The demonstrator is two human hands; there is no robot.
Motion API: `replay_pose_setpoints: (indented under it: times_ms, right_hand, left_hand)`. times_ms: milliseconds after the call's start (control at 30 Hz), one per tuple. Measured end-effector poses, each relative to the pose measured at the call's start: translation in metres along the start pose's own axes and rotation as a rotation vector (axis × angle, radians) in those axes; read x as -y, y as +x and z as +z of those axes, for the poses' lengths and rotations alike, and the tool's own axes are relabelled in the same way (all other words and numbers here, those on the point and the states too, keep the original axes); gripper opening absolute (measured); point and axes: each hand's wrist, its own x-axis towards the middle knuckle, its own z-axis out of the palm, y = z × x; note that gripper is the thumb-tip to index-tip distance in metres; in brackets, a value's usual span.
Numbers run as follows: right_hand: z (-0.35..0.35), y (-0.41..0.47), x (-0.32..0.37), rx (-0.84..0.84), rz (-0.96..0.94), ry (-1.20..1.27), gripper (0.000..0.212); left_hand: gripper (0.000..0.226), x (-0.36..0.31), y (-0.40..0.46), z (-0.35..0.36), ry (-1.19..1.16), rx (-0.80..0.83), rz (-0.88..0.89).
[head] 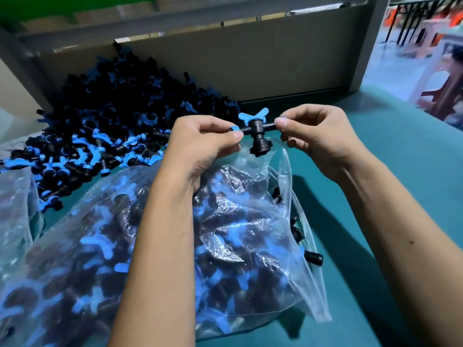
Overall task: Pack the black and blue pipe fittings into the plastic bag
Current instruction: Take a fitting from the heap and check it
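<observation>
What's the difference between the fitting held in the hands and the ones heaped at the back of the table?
The held fitting is single, lifted above the plastic bag, pinched at each end by the left hand and right hand; the loose pile is many fittings, lying jumbled on the green table, untouched. The held one's blue butterfly handle points up; the pile's point every way. Both are black with blue parts.

A teal counter (375, 171) runs beneath a grey back panel (250, 66); a red stool (443, 96) stands blurred at far right.
</observation>
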Motion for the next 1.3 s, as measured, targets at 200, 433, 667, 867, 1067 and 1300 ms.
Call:
replay_pose_setpoints:
  times_ms: [200,433,667,867,1067,1300]
  right_hand:
    - [0.016,0.001,-0.007,0.054,0.004,-0.074,0.027]
    - [0.007,0.004,-0.011,-0.083,-0.038,-0.018,0.009]
    - [0.013,0.002,-0.007,0.132,-0.386,-0.510,0.042]
    - [0.013,0.004,-0.014,-0.076,-0.271,-0.195,0.018]
    - [-0.012,0.008,-0.019,-0.226,0.203,0.452,0.022]
    - [-0.041,0.008,-0.016,-0.137,0.312,0.013,0.019]
  left_hand:
    - [0.005,-0.001,-0.001,0.009,0.051,0.034,0.040]
    - [0.010,-0.002,0.003,-0.005,0.006,-0.077,0.040]
    - [0.022,-0.008,0.001,0.031,0.348,-0.364,0.381]
    - [0.010,-0.010,-0.009,0.049,0.444,-0.255,0.486]
    - [0.085,-0.004,-0.015,0.040,0.979,0.257,0.417]
    - [0.033,-0.006,-0.005,0.028,0.965,0.117,0.511]
